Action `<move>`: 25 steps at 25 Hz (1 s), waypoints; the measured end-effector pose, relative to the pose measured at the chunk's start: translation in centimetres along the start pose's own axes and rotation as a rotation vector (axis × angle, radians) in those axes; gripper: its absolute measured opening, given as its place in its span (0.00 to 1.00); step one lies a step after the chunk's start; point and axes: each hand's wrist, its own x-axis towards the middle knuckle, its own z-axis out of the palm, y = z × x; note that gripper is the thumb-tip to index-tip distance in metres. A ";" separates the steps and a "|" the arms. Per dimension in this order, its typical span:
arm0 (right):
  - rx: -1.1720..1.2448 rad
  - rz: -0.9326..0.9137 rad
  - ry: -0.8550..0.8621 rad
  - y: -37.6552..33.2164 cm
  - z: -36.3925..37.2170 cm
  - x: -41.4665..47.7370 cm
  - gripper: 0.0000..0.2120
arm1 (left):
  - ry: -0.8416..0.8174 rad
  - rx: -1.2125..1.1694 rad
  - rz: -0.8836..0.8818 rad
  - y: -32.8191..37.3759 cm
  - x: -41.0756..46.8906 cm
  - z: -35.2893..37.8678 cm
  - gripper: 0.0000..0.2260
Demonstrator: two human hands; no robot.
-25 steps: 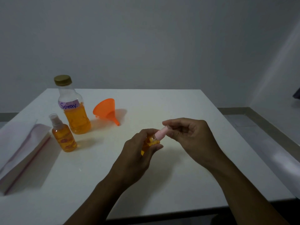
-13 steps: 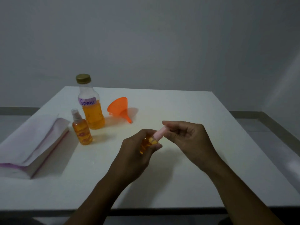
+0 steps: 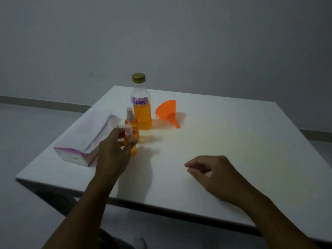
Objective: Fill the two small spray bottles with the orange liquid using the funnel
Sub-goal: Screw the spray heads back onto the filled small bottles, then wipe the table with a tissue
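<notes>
My left hand [image 3: 113, 151] grips a small spray bottle [image 3: 129, 136] with a pink cap and orange liquid, upright at the left of the white table [image 3: 224, 137]. Just behind it, almost touching, stands the second small spray bottle [image 3: 132, 123], also holding orange liquid. Behind both is the large bottle [image 3: 142, 114] labelled "Spray", about half full of orange liquid, with its gold cap on. The orange funnel [image 3: 166, 110] lies on its side to the right of the large bottle. My right hand [image 3: 215, 175] hovers low over the table's front, loosely curled and holding nothing.
A white and pink pack of paper [image 3: 88, 141] lies at the table's left edge, close to my left hand. The table's front edge runs just below my wrists. A grey wall and floor surround the table.
My right hand has let go of the pink cap and dropped to the front of the table. My left hand has carried the small bottle left, next to the other spray bottle. The view has turned left.
</notes>
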 end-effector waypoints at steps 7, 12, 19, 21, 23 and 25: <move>-0.235 -0.059 -0.233 0.7 3.8 -1.0 0.24 | -0.007 -0.051 -0.033 -0.5 0.3 -0.5 0.20; -0.280 -0.113 -0.210 1.4 5.3 -1.8 0.24 | 0.207 0.248 0.110 -2.3 1.3 -5.6 0.12; -0.255 -0.147 -0.076 1.8 6.3 -2.1 0.29 | -0.019 0.716 0.055 -6.3 3.5 -9.3 0.21; -0.265 -0.141 -0.061 1.8 6.4 -2.2 0.29 | -0.051 0.781 0.076 -6.2 3.7 -9.2 0.23; -0.267 -0.127 -0.062 1.7 6.4 -2.2 0.30 | -0.073 0.816 0.102 -6.1 3.8 -9.2 0.25; -0.273 -0.124 -0.068 1.6 6.4 -2.2 0.30 | -0.064 0.803 0.114 -6.1 3.9 -9.3 0.23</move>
